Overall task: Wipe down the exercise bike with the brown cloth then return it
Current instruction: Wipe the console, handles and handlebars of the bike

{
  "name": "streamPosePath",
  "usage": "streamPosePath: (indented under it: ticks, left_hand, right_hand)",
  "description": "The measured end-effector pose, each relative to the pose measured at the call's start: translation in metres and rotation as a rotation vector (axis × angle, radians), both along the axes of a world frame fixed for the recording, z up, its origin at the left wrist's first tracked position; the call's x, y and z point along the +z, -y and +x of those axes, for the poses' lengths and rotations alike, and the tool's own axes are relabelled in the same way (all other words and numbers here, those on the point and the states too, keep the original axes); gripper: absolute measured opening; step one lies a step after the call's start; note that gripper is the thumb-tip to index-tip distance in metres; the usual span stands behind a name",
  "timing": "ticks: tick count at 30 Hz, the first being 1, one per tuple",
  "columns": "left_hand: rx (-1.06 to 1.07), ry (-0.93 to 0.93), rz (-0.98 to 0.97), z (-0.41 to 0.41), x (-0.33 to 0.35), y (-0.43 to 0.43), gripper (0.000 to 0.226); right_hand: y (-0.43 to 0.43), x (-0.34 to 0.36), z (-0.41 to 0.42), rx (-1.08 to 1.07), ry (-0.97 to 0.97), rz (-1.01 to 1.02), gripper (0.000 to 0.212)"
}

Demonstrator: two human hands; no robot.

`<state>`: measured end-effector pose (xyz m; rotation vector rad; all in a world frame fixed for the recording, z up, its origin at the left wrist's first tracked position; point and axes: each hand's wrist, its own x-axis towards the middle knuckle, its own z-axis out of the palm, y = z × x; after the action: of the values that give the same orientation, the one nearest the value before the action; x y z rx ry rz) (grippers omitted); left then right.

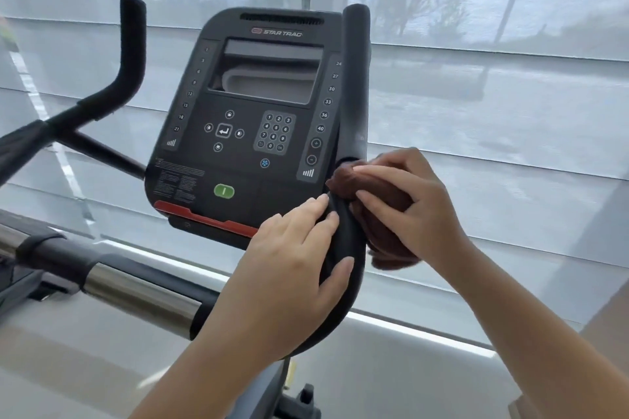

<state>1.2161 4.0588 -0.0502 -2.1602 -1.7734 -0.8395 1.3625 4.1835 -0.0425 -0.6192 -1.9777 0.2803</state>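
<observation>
Sheer window blinds [476,95] are filling the background, with blurred trees showing through, and a pale floor [408,367] is lying below. The exercise bike [190,180] is standing in front of the blinds, its dark console facing the camera. The display screen [269,75] is sitting at the top of the console, the number keypad [274,133] below it, and the green button [224,191] lower left above a red strip [204,214]. The left handlebar [131,54] is sticking up at frame left. The right handlebar [355,78] is rising just beside the console's right edge and curving down toward the camera. A chrome grip bar [136,296] is running across the lower left.

The left hand [289,269] is gripping the lower curve of the right handlebar. Its fingers [320,207] are wrapping over the black padding and the thumb is pressing on the near side. The right hand [408,201] is holding the brown cloth [388,235], fingers curled tight around the bunched fabric. The cloth is pressing against the right handlebar at the bend, just beside the console's lower right corner. Part of it is wrapping the bar above the left hand and a loose end is hanging down under the right palm. The two hands are sitting close together on the bar, almost touching. Both forearms are reaching in from the bottom of the frame.
</observation>
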Motion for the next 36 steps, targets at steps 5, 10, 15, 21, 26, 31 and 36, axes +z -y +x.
streamPosePath:
  ticks: [5, 10, 15, 21, 26, 31, 36]
  left_hand:
    - [0.014, 0.022, 0.008, 0.001, -0.002, 0.001, 0.053]
    - [0.051, 0.017, 0.001, 0.006, -0.001, 0.002, 0.053]
    - [0.131, -0.013, 0.003, 0.018, 0.008, -0.003, 0.055]
    - [0.255, -0.048, 0.023, 0.047, 0.016, -0.032, 0.045]
    - [0.258, 0.006, -0.002, 0.046, 0.008, -0.038, 0.052]
    - [0.257, 0.009, 0.012, 0.047, 0.007, -0.037, 0.053]
    - [0.257, 0.001, 0.032, 0.046, 0.009, -0.034, 0.051]
  right_hand:
    - [-0.018, 0.011, -0.023, -0.084, -0.118, -0.026, 0.029]
    - [0.005, -0.025, 0.012, 0.097, -0.216, -0.265, 0.029]
    - [-0.022, 0.001, 0.023, 0.142, -0.071, -0.069, 0.031]
    - [-0.102, 0.077, -0.007, 0.020, -0.004, 0.217, 0.033]
    - [-0.124, 0.077, -0.027, 0.035, 0.089, 0.257, 0.029]
    - [-0.078, 0.021, 0.002, 0.308, 0.055, 0.082, 0.027]
    - [-0.074, 0.045, 0.008, 0.326, 0.115, 0.163, 0.028]
